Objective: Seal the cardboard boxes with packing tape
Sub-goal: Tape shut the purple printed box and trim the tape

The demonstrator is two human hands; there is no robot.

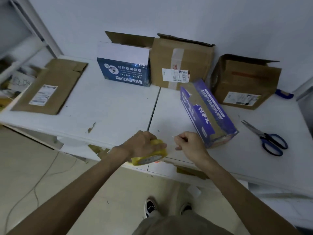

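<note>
- The tape roll (149, 154) is a fat yellowish ring with a pale core. It's right at the front edge of the desk (110, 107), about the middle, tipped on its side.
- The left hand (142, 144) comes down on top of it, fingers wrapped over the outer rim and gripping it.
- The right hand (189, 141) is just beside the roll. Its fingers are curled in, with thumb and forefinger pinching the tape end (173, 136). The strip is clear, so it barely shows between hand and roll.
- A purple box (206, 112) lies on its long side just behind the right hand, flaps closed, with a bare cardboard strip down the top.
- Along the back edge there's a blue-and-white box (123, 68) with flaps up, a brown box (181, 61) touching it, and another brown box (245, 82) toward the right corner.
- A flattened box (50, 87) lies at the left edge.
- The scissors (267, 138), blue handles, are shut near the right edge.
</note>
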